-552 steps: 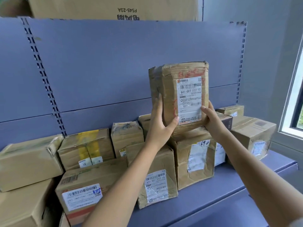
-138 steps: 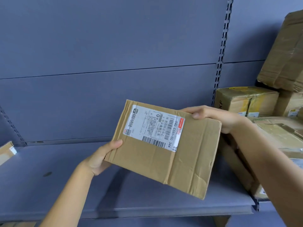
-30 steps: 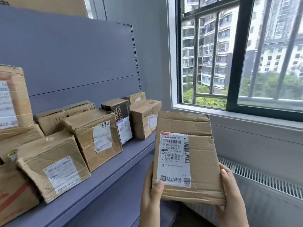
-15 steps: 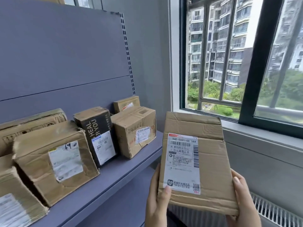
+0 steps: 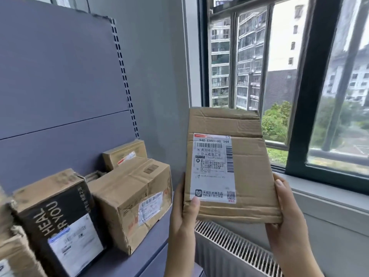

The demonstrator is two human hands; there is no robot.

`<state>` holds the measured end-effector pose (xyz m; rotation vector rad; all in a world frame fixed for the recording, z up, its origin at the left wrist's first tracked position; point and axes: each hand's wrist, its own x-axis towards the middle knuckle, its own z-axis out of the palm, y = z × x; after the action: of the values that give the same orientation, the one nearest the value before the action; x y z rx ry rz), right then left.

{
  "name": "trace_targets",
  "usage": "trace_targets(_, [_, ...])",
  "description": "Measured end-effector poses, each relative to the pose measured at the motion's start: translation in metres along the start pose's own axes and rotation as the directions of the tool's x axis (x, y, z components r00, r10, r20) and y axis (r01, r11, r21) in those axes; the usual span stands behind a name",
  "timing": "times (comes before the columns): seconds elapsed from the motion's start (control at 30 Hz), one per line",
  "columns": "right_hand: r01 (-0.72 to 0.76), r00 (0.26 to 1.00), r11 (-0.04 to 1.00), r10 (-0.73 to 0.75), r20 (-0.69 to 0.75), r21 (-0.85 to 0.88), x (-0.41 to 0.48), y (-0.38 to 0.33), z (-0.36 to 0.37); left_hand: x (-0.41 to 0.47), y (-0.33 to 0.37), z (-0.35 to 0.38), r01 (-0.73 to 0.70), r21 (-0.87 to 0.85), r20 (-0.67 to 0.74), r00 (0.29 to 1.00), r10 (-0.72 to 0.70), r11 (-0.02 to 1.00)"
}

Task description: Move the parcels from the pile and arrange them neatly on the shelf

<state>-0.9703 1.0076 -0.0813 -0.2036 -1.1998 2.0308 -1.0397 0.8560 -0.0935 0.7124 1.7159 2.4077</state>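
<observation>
Parcel [image 5: 247, 166] upright between left hand [image 5: 182, 214] and right hand [image 5: 285, 222], both gripping its lower edges.

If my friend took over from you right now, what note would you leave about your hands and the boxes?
Left hand: grips the parcel's lower left edge, thumb on the label.
Right hand: grips its lower right corner.
Parcel: held upright in the air, right of the shelf, in front of the window.
Done: a black box, a brown box and a small box behind it stand on the shelf.
Left: set this parcel neatly on the shelf. The pile is out of view, so how many remain is unknown.
</observation>
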Motion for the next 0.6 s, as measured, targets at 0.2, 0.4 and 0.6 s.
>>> trace_targets(0.2, [0.037, 0.997, 0.991, -0.045, 0.062, 0.125, 0.038, -0.001, 0.027, 0.025, 0.022, 0.003, -0.122, -0.001, -0.061, 0.991, 0.122, 0.993])
trace_targets(0.4, [0.024, 0.961, 0.983, -0.073, 0.267, 0.182, 0.069, 0.008, 0.073, 0.043, 0.049, -0.016, -0.233, 0.024, -0.19, 0.954, 0.233, 0.972])
trace_targets(0.6, [-0.108, 0.888, 0.966, -0.013, 0.46, 0.235, 0.091, 0.023, 0.114, 0.049, 0.068, -0.032, -0.292, 0.096, -0.379, 0.873, 0.306, 0.952])
